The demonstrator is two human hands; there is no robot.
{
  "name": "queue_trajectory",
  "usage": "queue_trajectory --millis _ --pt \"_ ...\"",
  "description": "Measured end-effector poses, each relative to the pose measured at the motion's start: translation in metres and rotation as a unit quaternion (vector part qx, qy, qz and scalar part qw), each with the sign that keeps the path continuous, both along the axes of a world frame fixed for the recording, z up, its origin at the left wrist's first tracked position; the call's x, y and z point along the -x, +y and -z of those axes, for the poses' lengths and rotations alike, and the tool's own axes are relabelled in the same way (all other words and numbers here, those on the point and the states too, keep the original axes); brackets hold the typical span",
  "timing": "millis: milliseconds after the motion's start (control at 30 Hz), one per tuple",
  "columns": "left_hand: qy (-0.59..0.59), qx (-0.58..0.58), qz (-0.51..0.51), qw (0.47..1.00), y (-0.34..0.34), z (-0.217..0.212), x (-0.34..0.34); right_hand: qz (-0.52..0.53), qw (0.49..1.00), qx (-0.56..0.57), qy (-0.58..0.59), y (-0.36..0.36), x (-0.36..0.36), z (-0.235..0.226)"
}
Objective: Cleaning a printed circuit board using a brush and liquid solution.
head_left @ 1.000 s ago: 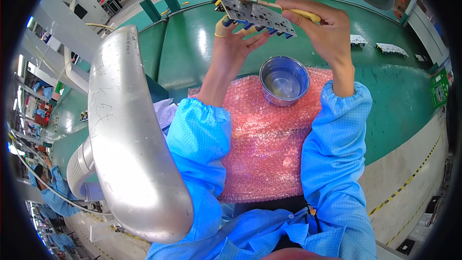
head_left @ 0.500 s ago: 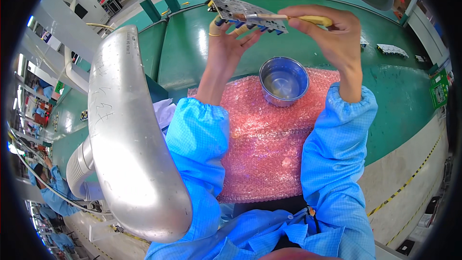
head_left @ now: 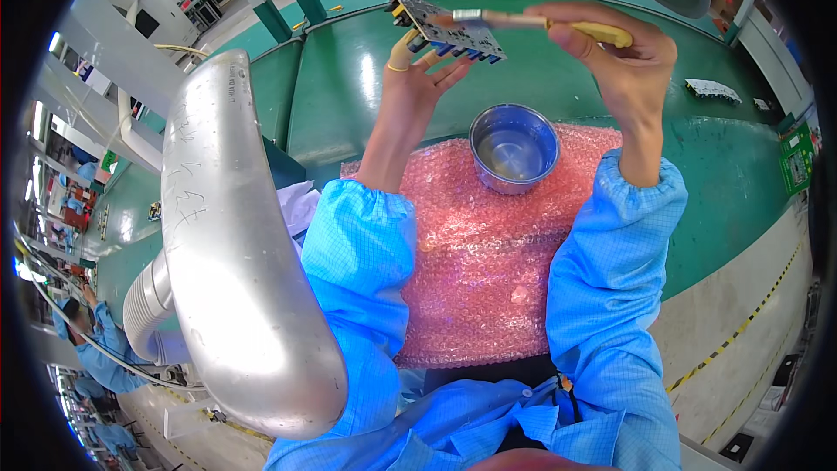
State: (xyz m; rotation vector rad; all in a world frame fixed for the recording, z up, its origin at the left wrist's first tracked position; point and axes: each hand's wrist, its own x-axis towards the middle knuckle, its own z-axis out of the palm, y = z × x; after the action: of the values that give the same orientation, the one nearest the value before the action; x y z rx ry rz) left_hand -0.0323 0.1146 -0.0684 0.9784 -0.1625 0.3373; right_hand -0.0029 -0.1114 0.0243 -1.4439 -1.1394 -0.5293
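Circuit board [head_left: 445, 26] | left grip [head_left: 418, 70] raised, pinching it | right grip [head_left: 623, 57] pinching brush [head_left: 540, 26]

Green bench [head_left: 540, 78] carries pink bubble wrap [head_left: 488, 270] (steel bowl [head_left: 513, 146] on it).

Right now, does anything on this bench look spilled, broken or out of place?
Nothing stands out. The left hand holds a circuit board up while the right hand lays a yellow-handled brush on it. The metal bowl sits upright on the pink bubble wrap, with no spill visible around it.
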Motion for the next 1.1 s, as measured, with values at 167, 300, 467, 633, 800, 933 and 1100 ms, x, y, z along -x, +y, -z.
queue_trajectory --millis 167,300,467,633,800,933,1100 --pt "-0.004 0.019 0.045 0.999 -0.004 0.002 -0.001 0.018 0.999 -0.023 0.014 0.021 0.000 0.005" --pt "-0.002 0.019 -0.002 1.000 -0.004 0.004 -0.001 -0.012 0.997 0.058 0.040 0.012 0.000 0.005" --pt "-0.006 0.024 0.003 1.000 0.003 -0.001 0.002 -0.033 0.996 -0.006 0.084 0.007 -0.016 0.007" --pt "-0.034 0.006 0.036 0.999 -0.003 0.001 0.000 -0.113 0.940 -0.145 0.287 0.011 -0.031 0.016" --pt "-0.058 0.008 0.058 0.997 -0.014 -0.009 0.006 -0.111 0.932 -0.080 0.337 0.017 -0.032 0.019" --pt "-0.071 -0.007 0.060 0.996 -0.009 -0.013 0.010 -0.076 0.941 -0.068 0.323 0.011 -0.045 0.024" --pt "-0.069 0.071 0.094 0.991 -0.004 -0.020 0.017 0.013 0.935 -0.046 0.351 -0.014 -0.069 0.034"
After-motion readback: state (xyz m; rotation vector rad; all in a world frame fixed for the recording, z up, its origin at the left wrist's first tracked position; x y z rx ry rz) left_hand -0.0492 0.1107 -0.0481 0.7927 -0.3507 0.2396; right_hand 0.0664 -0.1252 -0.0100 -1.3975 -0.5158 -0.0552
